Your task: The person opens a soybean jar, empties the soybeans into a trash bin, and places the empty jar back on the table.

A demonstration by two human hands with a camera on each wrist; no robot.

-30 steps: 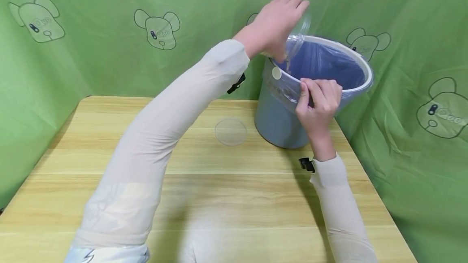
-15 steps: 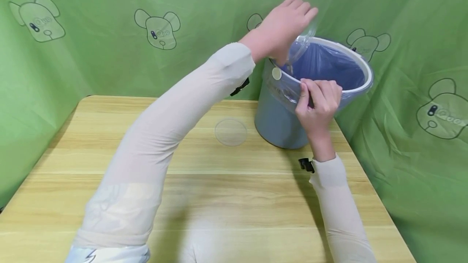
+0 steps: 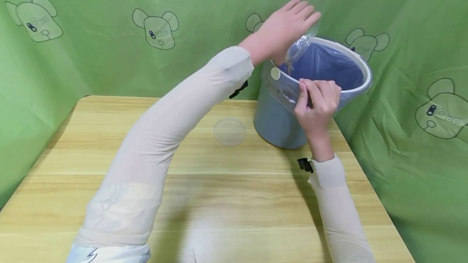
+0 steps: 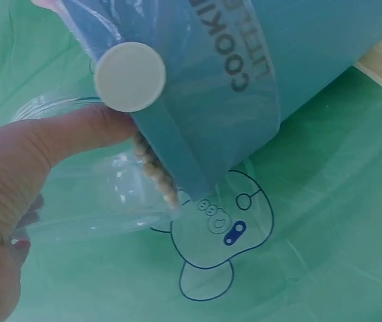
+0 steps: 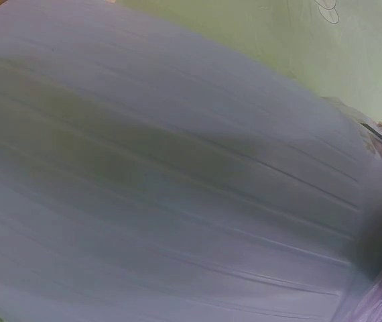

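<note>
Near edge of the tabletop (image 3: 226, 198): just my sleeves, nothing else. Mid-tabletop, a clear round lid (image 3: 230, 131) lies flat just left of the bin, untouched. My right hand (image 3: 316, 102) is clamped on the near rim of the blue-grey bin (image 3: 276, 122), fingers curled over the rim and the liner bag (image 3: 321, 66) folded over it; same grip as a second ago, and the bin sits tilted toward me. My left hand (image 3: 287, 31) grips a clear jar (image 4: 90, 201), tipped mouth-down over the far-left rim. Change in the last second: that hand went slightly up and right, jar a bit steeper. Pale, pellet-like bits (image 4: 154, 171) are bunched at the jar mouth (left wrist view), so I judge the pour is near its tail end. In the way: the rim and a round white peg (image 4: 129, 76) on the bin sit right against the jar mouth. Far side: green cartoon-print backdrop (image 3: 109, 51)
</note>
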